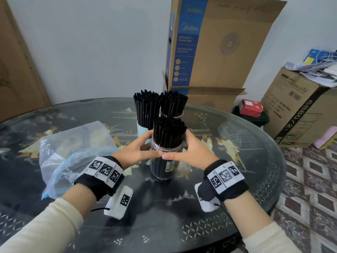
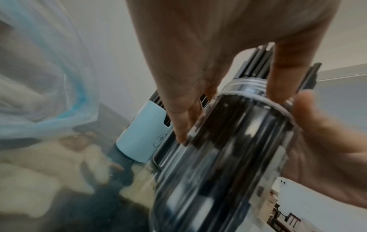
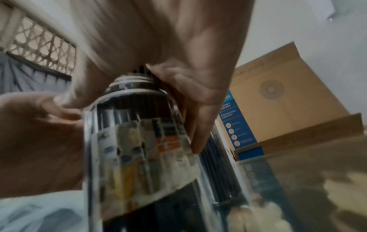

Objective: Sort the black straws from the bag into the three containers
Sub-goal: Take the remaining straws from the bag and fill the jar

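Three containers stand packed with black straws. The near clear jar (image 1: 165,168) holds a straw bundle (image 1: 168,130); behind it are a light blue cup (image 1: 142,132) and a far clear jar (image 1: 172,115). My left hand (image 1: 138,152) and right hand (image 1: 189,152) wrap the near jar's neck from either side, thumbs meeting in front. In the left wrist view, my left hand's fingers (image 2: 184,122) lie on the jar (image 2: 218,172), with the blue cup (image 2: 141,136) behind. In the right wrist view, my right hand's fingers (image 3: 196,125) press the labelled jar (image 3: 139,157). The clear plastic bag (image 1: 73,147) lies crumpled at left.
Everything sits on a round dark glass-topped table (image 1: 164,216), whose edge curves off to the right. A tall cardboard fan box (image 1: 218,42) rises just behind the containers. More cartons (image 1: 300,106) and a red box (image 1: 250,107) stand on the floor at right.
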Demonstrator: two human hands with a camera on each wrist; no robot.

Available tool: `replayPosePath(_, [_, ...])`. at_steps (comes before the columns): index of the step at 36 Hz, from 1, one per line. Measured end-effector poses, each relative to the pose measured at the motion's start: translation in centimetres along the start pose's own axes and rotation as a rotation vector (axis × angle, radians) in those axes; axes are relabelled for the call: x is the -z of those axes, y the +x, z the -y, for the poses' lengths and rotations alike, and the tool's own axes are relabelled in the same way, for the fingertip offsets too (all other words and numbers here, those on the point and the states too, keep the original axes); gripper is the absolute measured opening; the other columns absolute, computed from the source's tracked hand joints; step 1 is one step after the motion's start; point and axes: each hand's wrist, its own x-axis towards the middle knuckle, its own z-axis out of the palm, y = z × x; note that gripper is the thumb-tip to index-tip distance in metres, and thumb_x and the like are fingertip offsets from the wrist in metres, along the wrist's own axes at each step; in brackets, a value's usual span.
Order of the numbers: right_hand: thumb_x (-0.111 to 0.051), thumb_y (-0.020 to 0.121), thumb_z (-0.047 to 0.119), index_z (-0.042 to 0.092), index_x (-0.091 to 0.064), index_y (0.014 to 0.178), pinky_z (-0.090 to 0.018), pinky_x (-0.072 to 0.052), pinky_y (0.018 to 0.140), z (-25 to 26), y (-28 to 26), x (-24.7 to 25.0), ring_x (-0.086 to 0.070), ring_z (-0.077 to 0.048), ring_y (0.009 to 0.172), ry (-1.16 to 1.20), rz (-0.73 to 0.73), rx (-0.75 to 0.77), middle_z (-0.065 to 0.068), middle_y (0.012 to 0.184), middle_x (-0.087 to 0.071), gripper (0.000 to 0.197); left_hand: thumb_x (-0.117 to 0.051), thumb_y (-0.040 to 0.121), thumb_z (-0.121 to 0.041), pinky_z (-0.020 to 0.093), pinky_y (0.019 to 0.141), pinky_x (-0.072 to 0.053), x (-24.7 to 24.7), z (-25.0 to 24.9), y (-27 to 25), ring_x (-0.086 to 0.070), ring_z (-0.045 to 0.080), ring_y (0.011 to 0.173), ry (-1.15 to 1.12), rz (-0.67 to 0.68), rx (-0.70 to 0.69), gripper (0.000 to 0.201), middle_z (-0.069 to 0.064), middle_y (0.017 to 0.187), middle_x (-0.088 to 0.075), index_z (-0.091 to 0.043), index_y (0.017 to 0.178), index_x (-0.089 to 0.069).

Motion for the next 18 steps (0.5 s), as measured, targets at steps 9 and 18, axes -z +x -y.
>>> replayPosePath(9, [-0.083,0.066,0.050,0.037,-0.036,0.131,-0.021,-0.042,0.090,-1.9,0.3,0.5,-0.052,0.001,0.108,0.007,-0.147,-0.033,0.022,0.122,-0.053,0.081,-0.068,0.082,-0.016,0.024,0.081,-0.049,0.3,0.9,1.9,-0.058,0.016,0.098,0.032,-0.602,-0.061,0.033,0.004,0.111,-0.059,-0.020,0.108,-0.049])
replayPosePath(18, [-0.081,0.061,0.058,0.020,-0.042,0.136,-0.037,-0.047,0.098,-6.2,3.5,5.2,-0.056,-0.017,0.118,-0.046,-0.483,-0.179,0.005,0.132,-0.057,0.092,-0.084,0.070,-0.030,0.036,0.114,-0.028,2.2,0.9,7.5,-0.028,0.023,0.139,0.182,-0.739,0.085,0.108,0.011,0.151,-0.025,-0.011,0.147,-0.010])
